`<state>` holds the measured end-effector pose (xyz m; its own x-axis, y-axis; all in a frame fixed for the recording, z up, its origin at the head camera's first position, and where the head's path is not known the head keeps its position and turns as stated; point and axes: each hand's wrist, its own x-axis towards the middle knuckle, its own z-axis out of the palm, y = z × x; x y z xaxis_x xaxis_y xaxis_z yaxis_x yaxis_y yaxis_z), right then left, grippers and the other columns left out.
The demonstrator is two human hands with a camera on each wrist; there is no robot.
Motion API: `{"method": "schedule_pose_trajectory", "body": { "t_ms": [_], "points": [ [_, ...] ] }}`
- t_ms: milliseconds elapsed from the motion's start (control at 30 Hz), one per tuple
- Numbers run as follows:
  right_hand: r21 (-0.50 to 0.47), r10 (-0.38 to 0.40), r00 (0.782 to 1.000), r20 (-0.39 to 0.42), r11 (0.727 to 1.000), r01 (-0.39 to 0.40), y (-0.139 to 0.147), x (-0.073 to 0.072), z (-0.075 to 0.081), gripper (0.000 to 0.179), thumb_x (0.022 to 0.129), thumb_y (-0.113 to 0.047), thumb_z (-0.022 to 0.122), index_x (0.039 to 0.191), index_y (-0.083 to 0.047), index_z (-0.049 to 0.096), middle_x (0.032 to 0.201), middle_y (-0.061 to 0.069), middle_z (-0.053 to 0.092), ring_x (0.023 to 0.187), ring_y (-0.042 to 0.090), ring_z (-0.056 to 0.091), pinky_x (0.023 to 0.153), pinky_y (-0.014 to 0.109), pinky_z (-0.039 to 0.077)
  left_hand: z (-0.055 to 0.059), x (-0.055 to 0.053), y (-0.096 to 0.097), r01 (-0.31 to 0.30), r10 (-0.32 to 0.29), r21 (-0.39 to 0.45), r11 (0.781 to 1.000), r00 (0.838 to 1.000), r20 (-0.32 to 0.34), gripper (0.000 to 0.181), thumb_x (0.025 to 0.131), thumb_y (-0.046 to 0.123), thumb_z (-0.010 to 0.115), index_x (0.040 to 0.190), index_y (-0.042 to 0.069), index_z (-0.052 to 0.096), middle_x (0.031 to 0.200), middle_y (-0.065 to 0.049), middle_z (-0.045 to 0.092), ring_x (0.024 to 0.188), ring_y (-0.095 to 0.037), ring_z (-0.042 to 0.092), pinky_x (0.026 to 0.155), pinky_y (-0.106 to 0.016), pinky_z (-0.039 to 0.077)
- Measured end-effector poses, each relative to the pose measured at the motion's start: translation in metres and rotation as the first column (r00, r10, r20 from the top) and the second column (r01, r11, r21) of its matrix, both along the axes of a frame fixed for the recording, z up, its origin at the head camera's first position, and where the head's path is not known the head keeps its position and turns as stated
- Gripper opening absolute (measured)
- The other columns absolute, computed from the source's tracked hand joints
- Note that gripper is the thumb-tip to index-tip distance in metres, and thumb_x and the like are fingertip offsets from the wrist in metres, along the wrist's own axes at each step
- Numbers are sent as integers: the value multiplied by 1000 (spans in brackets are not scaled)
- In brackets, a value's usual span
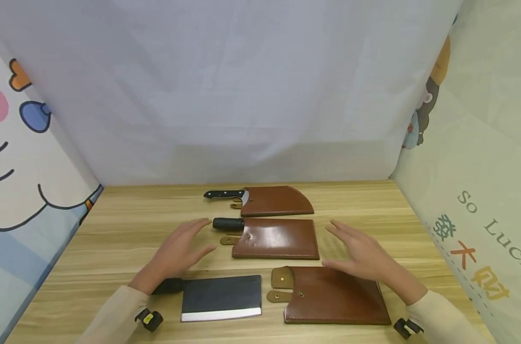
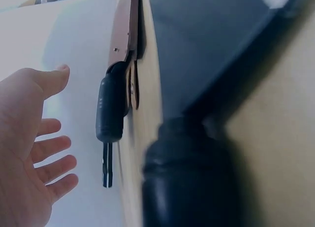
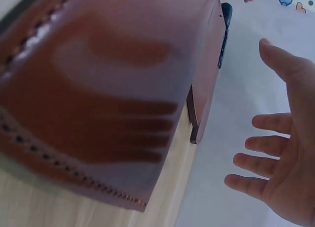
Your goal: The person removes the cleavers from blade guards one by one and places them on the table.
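Note:
My left hand (image 1: 177, 251) hovers with spread fingers left of the middle sheathed cleaver, its fingertips close to that black handle (image 1: 228, 224). My right hand (image 1: 358, 250) hangs over the upper edge of the near brown leather sheath (image 1: 338, 298), fingers spread, holding nothing. Below my left hand lies a bare cleaver (image 1: 221, 296) with a dark blade and bright edge; its black handle (image 2: 192, 182) fills the lower part of the left wrist view. The middle brown sheath (image 1: 279, 239) covers its blade. The near sheath's two strap flaps (image 1: 282, 278) lie unfastened, with no handle showing there.
Farther back, a third brown sheath (image 1: 277, 200) with a curved end holds a knife with a riveted black handle (image 1: 223, 194). All lie on a wood-grain table (image 1: 127, 215). A pale cloth (image 1: 260, 95) hangs behind, and printed cloths (image 1: 480, 191) stand at both sides.

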<state>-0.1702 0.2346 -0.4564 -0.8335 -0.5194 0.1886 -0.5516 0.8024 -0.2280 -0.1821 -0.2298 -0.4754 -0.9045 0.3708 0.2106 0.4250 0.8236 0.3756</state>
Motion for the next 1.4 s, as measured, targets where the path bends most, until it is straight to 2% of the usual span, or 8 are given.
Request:
{"method": "schedule_pose_trajectory", "body": {
  "t_ms": [133,267,433,600,867,1067,1400],
  "points": [
    [4,19,1000,3,1000,-19,-9,-11,-3,93,85,-64,74,150,-2,49,157,24,42,137,45,50,104,59,46,5,-17,9,37,-37,2,999,999,-7,75,93,43,75,151,4,48,153,-20,49,139,-43,47,113,-59,37],
    [10,42,999,7,999,-42,-18,-22,-6,98,82,-63,77,152,-2,47,157,26,41,139,45,47,106,59,45,6,-31,15,61,-61,1,998,998,21,77,92,43,76,151,3,48,154,-21,48,140,-44,46,114,-59,35],
    [16,59,997,45,998,-60,-26,-35,-12,104,78,-63,80,154,-2,43,157,28,38,141,46,43,108,59,43,0,-47,20,93,-92,-14,996,994,56,76,93,44,75,149,0,49,151,-23,50,137,-45,48,114,-58,36],
    [16,54,989,136,998,-56,-30,-45,-17,111,75,-65,82,157,-4,39,161,28,31,146,47,35,112,61,38,-7,-58,25,100,-97,-16,995,989,108,74,94,42,74,148,-2,49,150,-24,51,136,-44,50,113,-57,38],
    [31,58,968,243,997,-68,-35,-56,-23,119,72,-69,82,159,-4,34,163,28,27,149,48,29,113,63,35,-10,-64,29,53,-47,-24,998,976,211,74,95,46,72,149,1,49,148,-22,54,131,-41,55,107,-57,43],
    [72,73,964,257,993,-95,-37,-62,-31,124,70,-74,80,160,-4,31,162,29,27,148,48,31,114,61,35,-16,-69,28,54,-47,-25,998,975,216,71,95,46,72,147,2,53,142,-21,59,123,-38,59,101,-55,47],
    [86,92,955,284,989,-121,-42,-64,-32,123,70,-69,84,161,-6,30,162,29,28,147,47,34,113,59,38,-19,-71,29,74,-75,10,997,968,240,63,96,40,72,142,0,56,139,-22,60,123,-38,59,101,-55,46]
  ]
}}
